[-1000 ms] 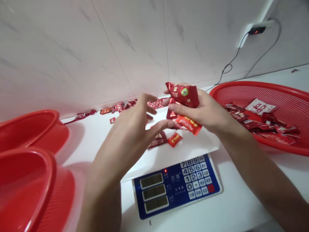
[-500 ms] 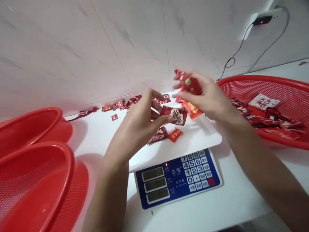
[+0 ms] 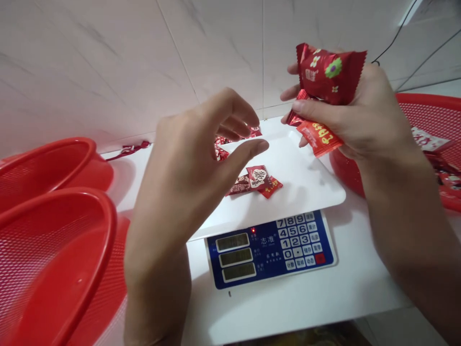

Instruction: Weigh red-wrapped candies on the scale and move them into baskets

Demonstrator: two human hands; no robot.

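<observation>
Left hand [image 3: 187, 158] hung at the left part of the white scale tray [image 3: 306, 194], thumb and fingers parted in a wide curve. Right hand [image 3: 370, 113], raised by the tray's right edge, gripped a cluster: dark-red packet with green flower [image 3: 329, 74] uppermost, shiny red packet [image 3: 298, 113] partly hidden, orange-red packet [image 3: 319, 138] lowest, thumb across them. Open gap between the two hands' fingertips. On the tray, a maroon packet with a pale patch [image 3: 259, 177] lay touching a brownish packet [image 3: 239, 185] and a small orange-red sweet [image 3: 272, 187]; bare white ran thence to the right rim. Blue keypad panel [image 3: 266, 254] jutted below the tray's front edge. Red mesh baskets stood either side: one [image 3: 428, 98] beyond the right forearm, two [image 3: 110, 211] leftward.
</observation>
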